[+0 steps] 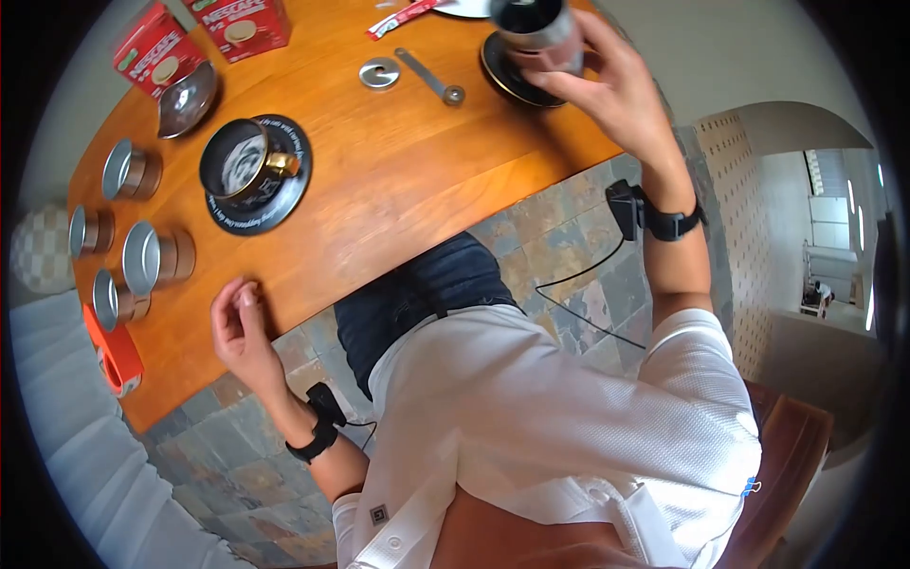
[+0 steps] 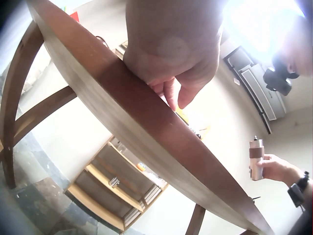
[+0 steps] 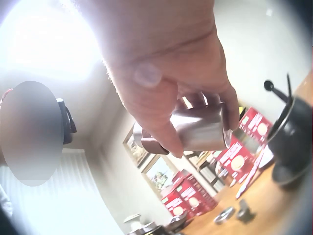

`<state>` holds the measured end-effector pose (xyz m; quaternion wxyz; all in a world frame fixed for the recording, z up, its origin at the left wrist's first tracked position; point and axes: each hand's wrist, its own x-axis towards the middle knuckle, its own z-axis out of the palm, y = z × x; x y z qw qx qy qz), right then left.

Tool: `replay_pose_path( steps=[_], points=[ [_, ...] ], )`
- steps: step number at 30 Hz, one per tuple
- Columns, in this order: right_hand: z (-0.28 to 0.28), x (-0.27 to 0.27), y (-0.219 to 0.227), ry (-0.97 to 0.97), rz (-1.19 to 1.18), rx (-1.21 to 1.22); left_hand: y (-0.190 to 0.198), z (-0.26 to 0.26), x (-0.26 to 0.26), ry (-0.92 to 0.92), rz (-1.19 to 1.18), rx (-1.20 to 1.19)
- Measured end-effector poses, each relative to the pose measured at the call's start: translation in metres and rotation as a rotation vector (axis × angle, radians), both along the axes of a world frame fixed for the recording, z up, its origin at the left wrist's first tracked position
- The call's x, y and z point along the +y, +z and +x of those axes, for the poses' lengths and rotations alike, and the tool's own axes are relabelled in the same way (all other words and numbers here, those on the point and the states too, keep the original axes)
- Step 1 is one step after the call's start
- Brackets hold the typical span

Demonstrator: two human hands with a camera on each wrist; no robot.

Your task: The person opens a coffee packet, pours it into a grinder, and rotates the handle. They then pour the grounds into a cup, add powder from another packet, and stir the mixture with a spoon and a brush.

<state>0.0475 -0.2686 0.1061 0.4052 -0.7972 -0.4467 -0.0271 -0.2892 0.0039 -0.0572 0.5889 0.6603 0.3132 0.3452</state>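
My right hand (image 1: 616,100) grips a silver manual coffee grinder (image 3: 200,128) with a brown band, its crank off. In the head view the grinder is over a round black saucer (image 1: 505,83). In the left wrist view it is upright, with a thin shaft at its top. A crank handle (image 1: 424,74) and a round metal lid (image 1: 379,72) lie on the table left of it. My left hand (image 1: 248,332) rests at the table's near edge, fingers loosely curled, holding nothing. Beyond it, a black cup (image 1: 232,163) with a gold handle sits on a printed black saucer (image 1: 294,194).
Several small metal tins (image 1: 142,258) stand at the left. Near the left edge lies an orange object (image 1: 118,356). Red Nescafe boxes (image 1: 242,27), a dark glass bowl (image 1: 187,100) and a red sachet (image 1: 403,19) are farther back. A dark vessel (image 3: 292,142) holds thin tools.
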Motion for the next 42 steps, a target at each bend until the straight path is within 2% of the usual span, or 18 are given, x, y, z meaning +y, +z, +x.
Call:
replay_pose_path(
  steps=[1,4,6,8,11,19,21,42],
  points=[
    [0.017,-0.024,-0.015,-0.050,-0.022,-0.058,-0.001,0.000,0.000,0.003,0.005,0.000],
    [0.034,-0.067,-0.023,-0.267,-0.075,-0.056,-0.001,0.001,0.001,0.009,0.026,0.024],
    [0.036,-0.083,-0.030,-0.335,-0.066,-0.101,0.000,0.003,-0.001,0.026,0.063,0.055],
    [0.035,-0.096,-0.035,-0.458,-0.210,-0.158,0.001,0.003,-0.001,0.033,0.049,0.055],
    [0.036,-0.106,-0.048,-0.537,-0.275,-0.141,0.000,0.004,0.000,0.039,0.039,0.061],
    [0.041,-0.110,-0.055,-0.575,-0.351,-0.174,-0.002,0.005,-0.003,0.052,0.030,0.069],
    [0.043,-0.107,-0.054,-0.553,-0.379,-0.251,-0.002,0.006,-0.004,0.069,0.042,0.079],
    [0.052,-0.103,-0.042,-0.514,-0.474,-0.283,0.000,0.006,-0.006,0.053,0.064,0.068]
  ],
)
